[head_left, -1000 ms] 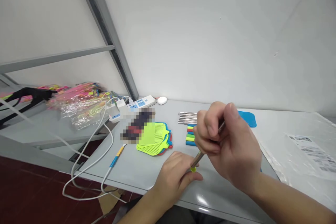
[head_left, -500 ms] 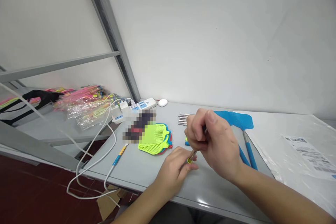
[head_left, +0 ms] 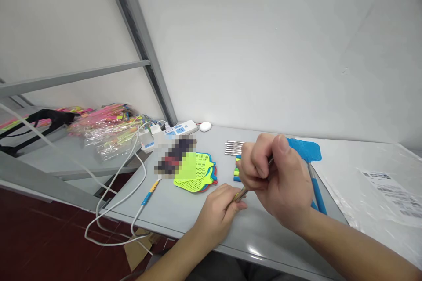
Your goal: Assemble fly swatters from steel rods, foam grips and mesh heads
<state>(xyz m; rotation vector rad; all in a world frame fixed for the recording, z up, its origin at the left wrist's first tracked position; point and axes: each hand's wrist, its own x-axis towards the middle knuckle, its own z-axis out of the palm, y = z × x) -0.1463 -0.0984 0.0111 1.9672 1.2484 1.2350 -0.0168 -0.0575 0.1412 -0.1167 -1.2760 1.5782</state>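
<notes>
My right hand (head_left: 277,180) is closed in a fist around a thin metal rod (head_left: 243,192), which slants down towards my left hand (head_left: 219,210). That left hand is closed around the lower end, on a yellow-green handle that its fingers now mostly hide. Behind my right hand lie several silver metal rods (head_left: 233,148) and a row of coloured handles (head_left: 237,169), both partly covered. To the left is a stack of perforated fly swatter heads (head_left: 194,184), yellow-green on top with blue and red beneath. A blue fly swatter (head_left: 308,149) lies beyond my right hand.
A white power strip (head_left: 180,131) and a white oval object (head_left: 205,127) stand near the wall. White cable (head_left: 145,175) loops over the table's left edge. A white plastic package (head_left: 369,184) covers the right side. Bagged colourful items (head_left: 112,131) lie on the left shelf.
My right hand has moved slightly right, with more of the coloured handles showing. The yellow-green end visible at my left fingers before is now largely hidden.
</notes>
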